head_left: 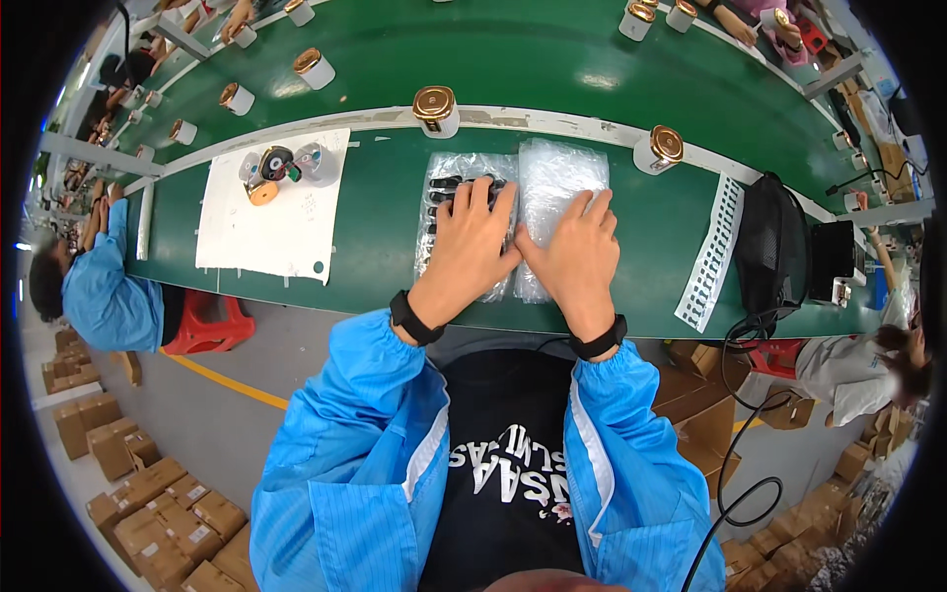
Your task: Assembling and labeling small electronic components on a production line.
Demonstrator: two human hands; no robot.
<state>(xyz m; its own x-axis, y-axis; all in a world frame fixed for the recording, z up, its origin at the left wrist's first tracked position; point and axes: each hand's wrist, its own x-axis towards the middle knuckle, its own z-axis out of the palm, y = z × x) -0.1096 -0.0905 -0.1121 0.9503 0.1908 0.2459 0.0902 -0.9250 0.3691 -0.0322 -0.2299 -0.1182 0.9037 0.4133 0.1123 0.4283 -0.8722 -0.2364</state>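
Observation:
My left hand (pixel 468 235) lies palm down, fingers stretched out, on a clear plastic bag (pixel 446 168) with several small black pieces in it. Beside it my right hand (pixel 576 249) rests flat, fingers apart, on clear plastic bags (pixel 560 163) that look like a stack. The two thumbs nearly meet over the gap between. Parts of both bags are hidden under my hands. Beyond the left bag, at the white rail, stands a white container with a shiny gold lid (pixel 434 111). A second gold-lidded container (pixel 659 149) stands to the right.
A white sheet (pixel 237 237) at left carries several small round parts (pixel 277 163). On the right lie a sticker strip (pixel 712 252), a black mesh bag (pixel 772 242) and a black cable (pixel 732 444). More gold-lidded containers (pixel 314 69) stand on the far green surface. Co-workers (pixel 113 281) sit both sides.

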